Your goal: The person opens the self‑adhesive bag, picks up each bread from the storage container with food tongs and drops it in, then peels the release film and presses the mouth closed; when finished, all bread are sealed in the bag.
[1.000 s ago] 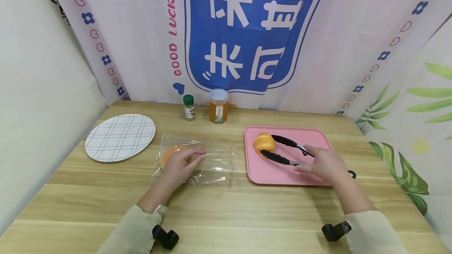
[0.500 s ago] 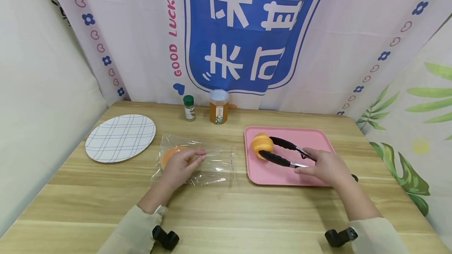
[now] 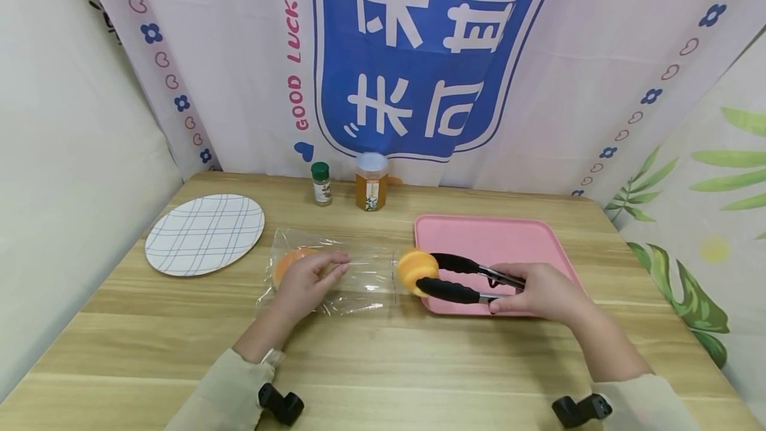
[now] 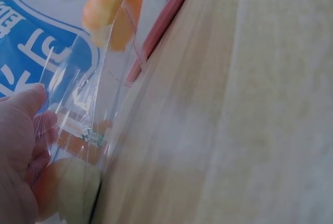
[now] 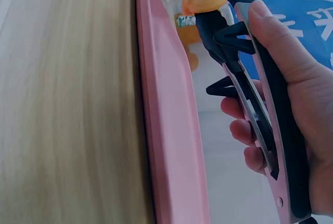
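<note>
My right hand (image 3: 543, 292) grips a pair of tongs (image 3: 451, 290) with black tips, clamped on a ridged golden bread roll (image 3: 417, 271). The roll is raised over the pink tray's left edge, close to the mouth of a clear plastic bag (image 3: 368, 278). My left hand (image 3: 311, 283) pinches the bag's upper film between thumb and fingers. Inside the bag lies a round orange bun-like thing (image 4: 67, 187), partly hidden by that hand in the head view. The right wrist view shows fingers and thumb wrapped about the tongs' handles (image 5: 281, 125).
The pink tray (image 3: 509, 238) lies on the right of the wooden table. A white checked plate (image 3: 205, 235) is at the left. Toward the back stand a green-capped spice jar (image 3: 321, 185) and a honey-coloured jar (image 3: 372, 183), before a printed curtain.
My right hand has lifted the bread roll with the tongs and carried it left from the tray toward the bag's mouth. The left hand and the bag stay put.
</note>
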`<state>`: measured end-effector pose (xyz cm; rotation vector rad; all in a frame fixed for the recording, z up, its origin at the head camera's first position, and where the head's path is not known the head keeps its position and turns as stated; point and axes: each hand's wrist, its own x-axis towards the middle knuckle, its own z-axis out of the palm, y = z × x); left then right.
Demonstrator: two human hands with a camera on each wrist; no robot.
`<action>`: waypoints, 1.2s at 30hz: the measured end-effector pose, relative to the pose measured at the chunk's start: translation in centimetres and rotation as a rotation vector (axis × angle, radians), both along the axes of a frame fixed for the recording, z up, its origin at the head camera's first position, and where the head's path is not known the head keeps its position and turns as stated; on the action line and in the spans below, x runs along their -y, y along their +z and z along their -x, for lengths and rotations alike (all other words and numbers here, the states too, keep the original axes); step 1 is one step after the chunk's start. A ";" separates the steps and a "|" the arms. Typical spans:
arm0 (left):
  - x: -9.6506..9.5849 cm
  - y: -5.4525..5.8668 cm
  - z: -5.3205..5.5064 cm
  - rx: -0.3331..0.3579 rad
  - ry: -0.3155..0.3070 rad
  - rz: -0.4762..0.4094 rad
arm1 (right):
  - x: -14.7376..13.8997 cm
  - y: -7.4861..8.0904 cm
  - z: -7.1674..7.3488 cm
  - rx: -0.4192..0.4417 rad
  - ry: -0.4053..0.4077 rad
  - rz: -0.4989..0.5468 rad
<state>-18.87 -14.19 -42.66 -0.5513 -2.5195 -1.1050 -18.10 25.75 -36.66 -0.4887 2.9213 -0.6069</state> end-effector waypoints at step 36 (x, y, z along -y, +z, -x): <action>0.1 0.4 -0.3 -0.002 -0.016 -0.026 | 6.4 -0.1 2.7 0.146 0.067 0.013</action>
